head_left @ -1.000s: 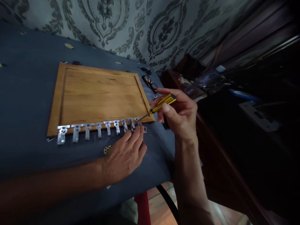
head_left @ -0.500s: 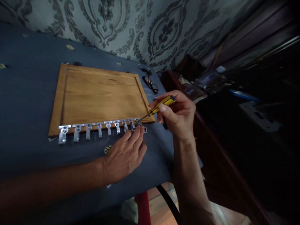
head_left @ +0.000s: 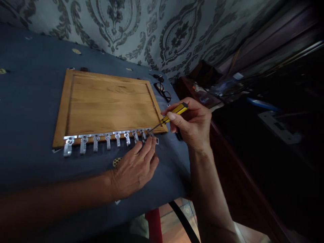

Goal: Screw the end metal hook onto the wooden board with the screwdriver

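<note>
A wooden board (head_left: 108,103) lies flat on a blue cloth (head_left: 27,94). Along its near edge runs a metal strip of several hooks (head_left: 106,138). My right hand (head_left: 193,123) grips a yellow-and-black screwdriver (head_left: 174,113), whose tip rests on the rightmost hook at the board's near right corner. My left hand (head_left: 135,167) lies palm down on the cloth, fingertips pressing on the right end of the hook strip, just below the screwdriver tip.
Dark-framed glasses (head_left: 162,90) and a small black object (head_left: 158,76) lie on the cloth beyond the board's far right corner. A patterned wall (head_left: 141,30) stands behind. Dark cluttered furniture (head_left: 253,101) fills the right side, past the table's right edge.
Both hands hold nearly the same pose; my right hand has turned the screwdriver slightly. The board and hooks have not moved.
</note>
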A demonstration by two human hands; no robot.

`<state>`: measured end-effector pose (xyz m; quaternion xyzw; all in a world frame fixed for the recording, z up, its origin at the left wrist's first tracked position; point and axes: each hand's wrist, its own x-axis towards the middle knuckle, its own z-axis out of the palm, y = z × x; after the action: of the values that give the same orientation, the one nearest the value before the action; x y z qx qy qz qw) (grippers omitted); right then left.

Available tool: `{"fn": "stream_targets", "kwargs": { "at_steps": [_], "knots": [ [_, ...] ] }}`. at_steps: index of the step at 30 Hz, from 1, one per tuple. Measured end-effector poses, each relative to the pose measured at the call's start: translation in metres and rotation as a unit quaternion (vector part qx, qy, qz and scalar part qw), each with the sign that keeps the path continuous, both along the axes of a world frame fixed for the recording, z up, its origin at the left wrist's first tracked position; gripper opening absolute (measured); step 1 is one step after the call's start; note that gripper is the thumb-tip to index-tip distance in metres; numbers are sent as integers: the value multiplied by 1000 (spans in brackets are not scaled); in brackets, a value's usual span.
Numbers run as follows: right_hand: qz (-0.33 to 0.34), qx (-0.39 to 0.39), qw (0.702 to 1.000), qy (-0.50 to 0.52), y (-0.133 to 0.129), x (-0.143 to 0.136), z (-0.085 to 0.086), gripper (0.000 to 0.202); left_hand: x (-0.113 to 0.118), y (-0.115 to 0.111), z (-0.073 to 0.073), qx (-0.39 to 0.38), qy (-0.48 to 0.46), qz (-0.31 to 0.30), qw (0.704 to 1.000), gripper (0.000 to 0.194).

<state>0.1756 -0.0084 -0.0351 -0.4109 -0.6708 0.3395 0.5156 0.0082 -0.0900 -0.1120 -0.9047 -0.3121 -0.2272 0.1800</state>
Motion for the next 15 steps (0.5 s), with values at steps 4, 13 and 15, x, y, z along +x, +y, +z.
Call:
{"fn": "stream_targets", "kwargs": {
  "at_steps": [4, 13, 15],
  "knots": [
    [27, -19, 999, -22, 0, 6, 3, 30, 0, 1, 0, -3, -2, -4, 1000, 22],
    [7, -1, 1000, -28, 1, 7, 2, 25, 0, 1, 1, 0, 3, -2, 1000, 21],
    [-10, 14, 1000, -20, 2, 4, 0, 30, 0, 1, 1, -1, 2, -2, 1000, 22]
  ]
}}
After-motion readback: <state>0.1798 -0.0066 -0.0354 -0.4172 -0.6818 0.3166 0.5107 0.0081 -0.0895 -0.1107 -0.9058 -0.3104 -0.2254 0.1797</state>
